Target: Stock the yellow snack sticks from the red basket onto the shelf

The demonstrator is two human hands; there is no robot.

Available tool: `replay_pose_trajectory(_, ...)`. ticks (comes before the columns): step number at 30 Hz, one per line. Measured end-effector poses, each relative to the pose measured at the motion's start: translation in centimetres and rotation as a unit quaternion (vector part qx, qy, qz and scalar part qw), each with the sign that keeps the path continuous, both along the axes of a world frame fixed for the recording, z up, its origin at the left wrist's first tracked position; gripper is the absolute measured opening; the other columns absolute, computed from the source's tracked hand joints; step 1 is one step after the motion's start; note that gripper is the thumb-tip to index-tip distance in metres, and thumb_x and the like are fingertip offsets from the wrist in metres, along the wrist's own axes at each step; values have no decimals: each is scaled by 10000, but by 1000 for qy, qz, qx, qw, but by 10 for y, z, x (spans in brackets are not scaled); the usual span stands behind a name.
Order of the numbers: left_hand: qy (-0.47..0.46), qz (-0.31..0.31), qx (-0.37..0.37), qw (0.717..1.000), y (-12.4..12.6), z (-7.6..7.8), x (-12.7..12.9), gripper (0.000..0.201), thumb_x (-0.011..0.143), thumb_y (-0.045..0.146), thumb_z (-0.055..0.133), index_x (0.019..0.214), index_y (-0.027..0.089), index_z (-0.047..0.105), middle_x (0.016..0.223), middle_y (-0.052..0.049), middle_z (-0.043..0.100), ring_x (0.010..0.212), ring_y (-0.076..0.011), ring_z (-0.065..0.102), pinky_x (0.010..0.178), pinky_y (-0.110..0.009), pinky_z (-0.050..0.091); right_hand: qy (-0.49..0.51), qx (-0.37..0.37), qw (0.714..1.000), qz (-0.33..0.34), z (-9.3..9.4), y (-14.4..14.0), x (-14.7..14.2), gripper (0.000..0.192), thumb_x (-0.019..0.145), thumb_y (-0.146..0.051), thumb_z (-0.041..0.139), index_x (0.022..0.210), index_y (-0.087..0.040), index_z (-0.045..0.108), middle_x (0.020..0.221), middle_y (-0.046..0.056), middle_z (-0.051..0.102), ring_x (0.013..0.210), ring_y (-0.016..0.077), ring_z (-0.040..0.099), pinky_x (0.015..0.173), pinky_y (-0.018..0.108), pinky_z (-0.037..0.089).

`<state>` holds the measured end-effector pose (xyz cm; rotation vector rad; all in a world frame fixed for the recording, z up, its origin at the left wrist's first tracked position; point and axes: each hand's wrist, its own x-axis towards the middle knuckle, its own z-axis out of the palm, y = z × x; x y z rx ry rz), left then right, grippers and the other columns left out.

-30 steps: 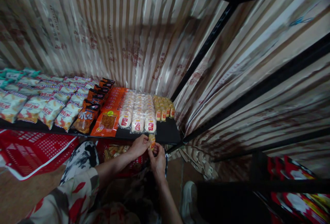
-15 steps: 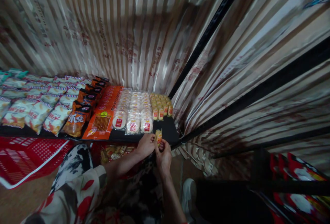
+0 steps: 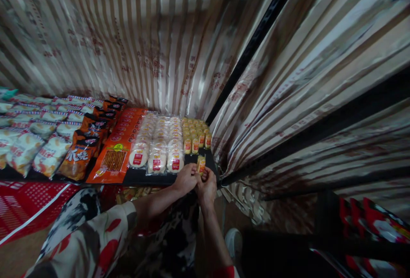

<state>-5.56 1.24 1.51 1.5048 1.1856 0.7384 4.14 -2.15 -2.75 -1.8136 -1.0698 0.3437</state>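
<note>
Both of my hands pinch one small yellow snack packet (image 3: 201,163) with a red label, held upright at the front right corner of a black shelf (image 3: 150,177). My left hand (image 3: 185,178) grips its left side. My right hand (image 3: 207,186) holds it from below and right. Just behind it stand rows of matching small yellow packets (image 3: 195,135). Left of those lie clear packs of white round cakes (image 3: 158,141) with red labels.
Long orange packs (image 3: 120,145), dark orange bags (image 3: 86,141) and pale chip bags (image 3: 30,135) fill the shelf to the left. A red basket (image 3: 22,207) sits below left. Striped foil sheeting (image 3: 160,43) backs the shelf; black frame bars (image 3: 256,47) run on the right.
Both hands lifted the yellow packet from below the shelf edge up onto its front right corner. The view shifted right and forward.
</note>
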Motion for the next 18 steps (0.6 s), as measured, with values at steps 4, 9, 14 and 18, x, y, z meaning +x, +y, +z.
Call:
replay_pose_trajectory(4,-7,-4,23,1000,9,-6,12,260,766,144,493,986,142,631,998,-69,661,933,-167,602,872,-267,464,-11,19,1000,-5,-4,12,9,398,746,-382,562,1068,-148,551,957,101,603,801,189,594,774,338,499)
replay_pose_trajectory(9,4,-10,2,1000,14,-12,21,270,793,165,467,991,119,644,1021,-92,651,919,-162,615,861,-248,468,-20,10,1000,-5,-16,18,15,370,757,-319,520,1083,-147,550,978,116,595,838,202,592,797,352,491)
replay_pose_trajectory(14,8,-10,-21,1000,18,-13,26,298,793,146,467,1041,116,630,1100,-107,609,929,-148,611,857,-228,469,-10,-4,1000,0,-20,22,20,429,744,-311,505,1131,-126,532,1031,140,575,855,209,595,804,354,491)
replay_pose_trajectory(18,9,-15,-24,1000,25,-11,31,302,812,164,456,1062,114,617,1120,-115,599,966,-162,601,903,-262,454,-17,1,1000,-6,-16,29,24,436,739,-311,494,1132,-128,541,1029,138,572,853,207,588,804,348,483)
